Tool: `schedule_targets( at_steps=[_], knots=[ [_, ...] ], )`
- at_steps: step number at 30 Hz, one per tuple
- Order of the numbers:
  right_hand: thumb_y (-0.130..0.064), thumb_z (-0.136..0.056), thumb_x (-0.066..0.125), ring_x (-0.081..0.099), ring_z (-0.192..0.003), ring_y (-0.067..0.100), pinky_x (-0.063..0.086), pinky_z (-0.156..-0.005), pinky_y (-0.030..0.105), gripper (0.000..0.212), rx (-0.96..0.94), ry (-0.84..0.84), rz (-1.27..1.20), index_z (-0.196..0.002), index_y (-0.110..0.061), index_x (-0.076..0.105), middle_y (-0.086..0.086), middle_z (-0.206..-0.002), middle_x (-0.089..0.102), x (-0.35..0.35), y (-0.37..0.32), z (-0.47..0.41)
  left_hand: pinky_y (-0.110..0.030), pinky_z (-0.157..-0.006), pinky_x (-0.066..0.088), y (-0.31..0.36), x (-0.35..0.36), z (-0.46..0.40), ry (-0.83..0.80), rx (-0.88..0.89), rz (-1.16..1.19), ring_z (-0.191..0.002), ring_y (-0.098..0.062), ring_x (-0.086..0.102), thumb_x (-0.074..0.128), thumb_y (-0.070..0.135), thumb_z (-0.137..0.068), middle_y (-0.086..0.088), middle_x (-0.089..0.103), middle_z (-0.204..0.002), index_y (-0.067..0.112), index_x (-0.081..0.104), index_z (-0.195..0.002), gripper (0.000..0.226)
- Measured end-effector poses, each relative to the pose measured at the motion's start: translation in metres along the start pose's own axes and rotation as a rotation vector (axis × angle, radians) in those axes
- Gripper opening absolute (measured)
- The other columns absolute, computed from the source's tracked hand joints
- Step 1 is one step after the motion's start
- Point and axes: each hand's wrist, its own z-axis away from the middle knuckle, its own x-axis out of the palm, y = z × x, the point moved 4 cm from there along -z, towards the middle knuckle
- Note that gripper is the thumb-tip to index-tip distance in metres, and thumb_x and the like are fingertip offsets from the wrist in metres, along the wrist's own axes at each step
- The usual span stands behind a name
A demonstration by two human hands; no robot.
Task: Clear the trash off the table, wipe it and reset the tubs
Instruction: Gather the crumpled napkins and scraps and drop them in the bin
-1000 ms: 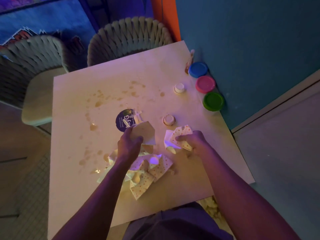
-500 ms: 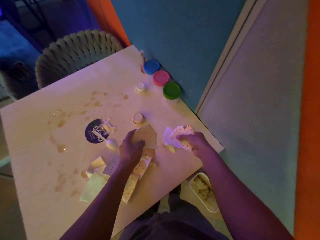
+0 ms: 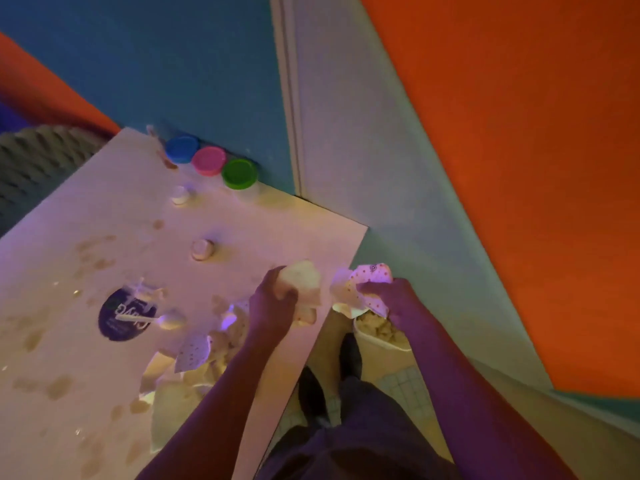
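We see the left hand over the near right part of the table, fingers curled tight round a plain crumpled paper that sticks up past the knuckles. The right hand is just past the table's right edge, pinching a dotted wrapper, and it hangs above a bin on the floor that already has pale scraps in it. More trash lies on the table below the left forearm: a heap of torn dotted and plain papers near the front edge. Left of the heap we find a dark round lid with a white spoon lying across it. Two small white cups stand apart on the tabletop, one near the middle and one farther back. Along the back edge, against the blue wall, three tubs stand in a row touching one another: blue, pink and green lids. Brownish spill marks dot the left half of the table. A woven chair shows at the far left. Between the table and the bin we see dark shoes on the floor.
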Motion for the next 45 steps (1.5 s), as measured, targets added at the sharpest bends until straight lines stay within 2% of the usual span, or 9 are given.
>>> schedule_targets(
  at_steps=[7, 10, 14, 18, 25, 30, 36, 42, 45],
  knots=[
    [-0.004, -0.068, 0.087, 0.069, -0.077, 0.029, 0.055, -0.067, 0.033, 0.034, 0.013, 0.199, -0.119, -0.097, 0.001, 0.071, 0.017, -0.088, 0.072, -0.088, 0.051, 0.032, -0.030, -0.076, 0.055, 0.022, 0.063, 0.032, -0.208, 0.088, -0.065, -0.091, -0.020, 0.063, 0.064, 0.012, -0.087, 0.002, 0.069, -0.110, 0.029, 0.059, -0.130, 0.047],
    [-0.002, -0.065, 0.087, 0.071, -0.086, 0.037, 0.057, -0.075, 0.044, 0.040, 0.038, 0.253, -0.181, -0.101, 0.004, 0.071, 0.023, -0.097, 0.073, -0.115, 0.079, 0.040, -0.033, -0.079, 0.057, 0.028, 0.088, 0.046, -0.286, 0.129, -0.124, -0.095, -0.021, 0.062, 0.064, 0.013, -0.088, -0.005, 0.069, -0.120, 0.024, 0.058, -0.133, 0.047],
    [-0.002, -0.066, 0.085, 0.071, -0.088, 0.037, 0.057, -0.077, 0.046, 0.043, 0.072, 0.312, -0.237, -0.106, 0.003, 0.070, 0.024, -0.099, 0.072, -0.150, 0.111, 0.051, -0.023, -0.071, 0.047, 0.031, 0.121, 0.065, -0.389, 0.164, -0.214, -0.092, -0.015, 0.055, 0.063, 0.012, -0.090, -0.006, 0.066, -0.124, 0.022, 0.055, -0.137, 0.049],
    [-0.002, -0.072, 0.078, 0.065, -0.079, 0.031, 0.049, -0.063, 0.031, 0.039, 0.113, 0.368, -0.280, -0.110, 0.002, 0.068, 0.020, -0.094, 0.068, -0.183, 0.132, 0.059, -0.018, -0.056, 0.044, 0.032, 0.148, 0.084, -0.462, 0.164, -0.266, -0.092, -0.016, 0.058, 0.061, 0.011, -0.091, -0.005, 0.065, -0.123, 0.021, 0.052, -0.139, 0.050],
    [-0.004, -0.074, 0.078, 0.064, -0.080, 0.029, 0.049, -0.062, 0.028, 0.041, 0.181, 0.344, -0.252, -0.112, 0.003, 0.066, 0.016, -0.093, 0.066, -0.224, 0.170, 0.056, -0.015, -0.053, 0.045, 0.019, 0.180, 0.119, -0.483, 0.057, -0.296, -0.092, -0.013, 0.061, 0.058, 0.012, -0.092, -0.002, 0.064, -0.122, 0.022, 0.050, -0.141, 0.050],
    [-0.004, -0.074, 0.078, 0.066, -0.083, 0.030, 0.054, -0.074, 0.037, 0.039, 0.199, 0.309, -0.212, -0.110, 0.001, 0.066, 0.017, -0.097, 0.068, -0.236, 0.184, 0.050, -0.013, -0.055, 0.043, 0.011, 0.197, 0.137, -0.467, 0.041, -0.313, -0.098, -0.012, 0.058, 0.057, 0.011, -0.092, -0.002, 0.063, -0.127, 0.021, 0.052, -0.139, 0.048],
    [0.002, -0.074, 0.076, 0.063, -0.075, 0.024, 0.049, -0.066, 0.029, 0.035, 0.196, 0.282, -0.198, -0.108, -0.002, 0.070, 0.013, -0.092, 0.068, -0.236, 0.198, 0.042, -0.013, -0.057, 0.040, -0.002, 0.217, 0.144, -0.476, 0.024, -0.335, -0.101, -0.012, 0.055, 0.056, 0.010, -0.091, -0.003, 0.063, -0.130, 0.021, 0.053, -0.138, 0.049],
    [-0.006, -0.070, 0.081, 0.069, -0.091, 0.031, 0.056, -0.082, 0.043, 0.039, 0.231, 0.305, -0.126, -0.108, -0.006, 0.070, 0.014, -0.099, 0.072, -0.223, 0.217, 0.009, -0.023, -0.066, 0.046, -0.023, 0.244, 0.125, -0.497, 0.006, -0.360, -0.103, -0.012, 0.055, 0.054, 0.010, -0.090, -0.001, 0.062, -0.131, 0.026, 0.053, -0.138, 0.051],
    [-0.004, -0.069, 0.082, 0.069, -0.088, 0.031, 0.056, -0.079, 0.044, 0.037, 0.240, 0.325, -0.134, -0.104, -0.004, 0.071, 0.015, -0.097, 0.072, -0.214, 0.229, -0.013, -0.027, -0.073, 0.048, -0.040, 0.260, 0.107, -0.492, 0.003, -0.370, -0.106, -0.014, 0.055, 0.053, 0.009, -0.090, -0.001, 0.062, -0.132, 0.027, 0.054, -0.137, 0.051]
  ],
)
